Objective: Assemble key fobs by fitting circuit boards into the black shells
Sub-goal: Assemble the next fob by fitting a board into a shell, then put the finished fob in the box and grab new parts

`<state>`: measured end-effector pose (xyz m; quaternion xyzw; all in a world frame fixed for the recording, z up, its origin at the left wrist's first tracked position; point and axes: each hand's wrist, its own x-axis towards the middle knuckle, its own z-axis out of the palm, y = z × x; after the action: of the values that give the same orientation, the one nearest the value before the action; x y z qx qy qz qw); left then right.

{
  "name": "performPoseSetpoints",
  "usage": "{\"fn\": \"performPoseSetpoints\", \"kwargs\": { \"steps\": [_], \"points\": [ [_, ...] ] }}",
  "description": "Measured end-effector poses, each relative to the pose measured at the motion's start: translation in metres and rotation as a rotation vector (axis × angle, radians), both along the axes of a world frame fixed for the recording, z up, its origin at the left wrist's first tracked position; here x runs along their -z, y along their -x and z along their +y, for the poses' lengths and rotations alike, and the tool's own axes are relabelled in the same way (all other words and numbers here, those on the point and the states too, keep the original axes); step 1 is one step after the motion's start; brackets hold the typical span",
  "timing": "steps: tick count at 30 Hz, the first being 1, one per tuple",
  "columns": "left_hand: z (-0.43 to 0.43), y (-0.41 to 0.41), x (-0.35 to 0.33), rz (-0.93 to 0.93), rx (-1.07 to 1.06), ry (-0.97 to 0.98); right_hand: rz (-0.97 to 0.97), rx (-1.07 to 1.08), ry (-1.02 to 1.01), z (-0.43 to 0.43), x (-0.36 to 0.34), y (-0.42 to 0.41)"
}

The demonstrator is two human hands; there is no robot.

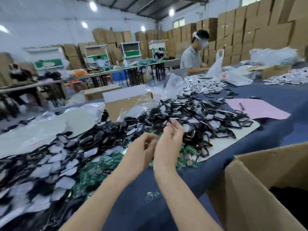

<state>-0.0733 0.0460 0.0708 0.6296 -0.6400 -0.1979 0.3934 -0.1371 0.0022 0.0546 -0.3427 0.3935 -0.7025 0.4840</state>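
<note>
One open box [250,180] stands at the near right, beside the blue counter [133,210]. Both forearms are extended across the cloth, and the hands are held raised and close together above the near edge of the heap. The left hand [141,150] is seen with its fingers curled inward. The right hand [168,140] is likewise curled, fingertips uppermost. Whether either grip encloses a part cannot be told, as the frame is blurred.

Green boards [98,170] lie on the counter directly below and to the left of the left hand, which is judged the nearer to them. Black shells [200,114] are heaped just ahead and to the right of the right hand. They point every way, so no common long axis can be stated. Beyond these, a pink sheet [256,109] and a seated person [191,59] are noted.
</note>
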Motion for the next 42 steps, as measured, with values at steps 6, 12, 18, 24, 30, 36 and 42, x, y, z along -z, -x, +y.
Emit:
{"fn": "performPoseSetpoints", "kwargs": {
  "steps": [6,12,18,24,30,36,42],
  "points": [
    [0.065,-0.114,0.066,-0.597,0.033,-0.149,-0.013,-0.261,0.029,0.019,-0.023,-0.085],
    [0.074,-0.164,0.082,-0.901,-0.227,-0.13,0.106,-0.314,0.029,0.008,-0.027,-0.155],
    [0.05,-0.181,0.076,-0.986,-0.324,-0.261,0.189,-0.354,0.046,0.0,-0.028,-0.191],
    [0.035,-0.175,0.081,-1.131,-0.274,0.014,0.394,-0.411,0.089,-0.018,-0.019,-0.211],
    [0.046,-0.193,0.084,-1.033,-0.295,0.204,0.673,-0.569,0.128,-0.041,-0.006,-0.208],
    [0.058,-0.224,0.067,-0.478,-0.369,0.061,1.053,-0.62,0.207,-0.062,0.01,-0.197],
    [0.055,-0.232,0.071,0.114,-0.415,0.148,1.418,-0.617,0.284,-0.064,0.032,-0.206]
  ]
}}
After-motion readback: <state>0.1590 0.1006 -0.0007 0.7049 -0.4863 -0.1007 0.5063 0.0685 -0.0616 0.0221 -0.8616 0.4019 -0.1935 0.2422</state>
